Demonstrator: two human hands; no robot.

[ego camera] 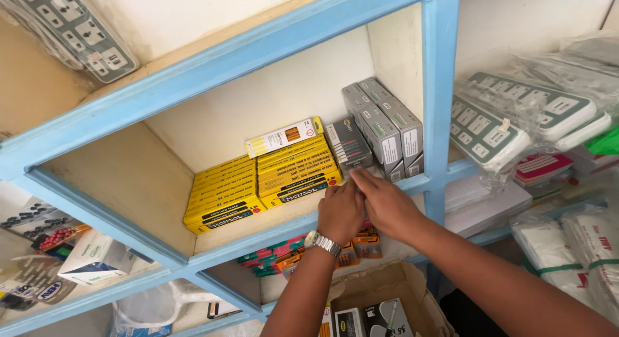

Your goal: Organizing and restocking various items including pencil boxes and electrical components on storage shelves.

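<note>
Both my hands reach up to the front edge of a light blue shelf [245,53]. My left hand [340,211], with a metal watch [322,242] on the wrist, rests beside the right stack of yellow boxes [298,171]. My right hand [385,205] lies over it, fingertips at the base of a dark grey box [349,144]. Whether either hand grips anything is hidden by the overlap. A second stack of yellow boxes [221,195] sits to the left. Two grey boxes [387,126] lean against the shelf's right wall.
A white and yellow box [282,137] lies on top of the yellow stack. Wrapped power strips [516,118] fill the right compartment, another power strip [77,31] lies top left. An open cardboard carton [387,301] sits below, with coloured small packs [277,256] on the lower shelf.
</note>
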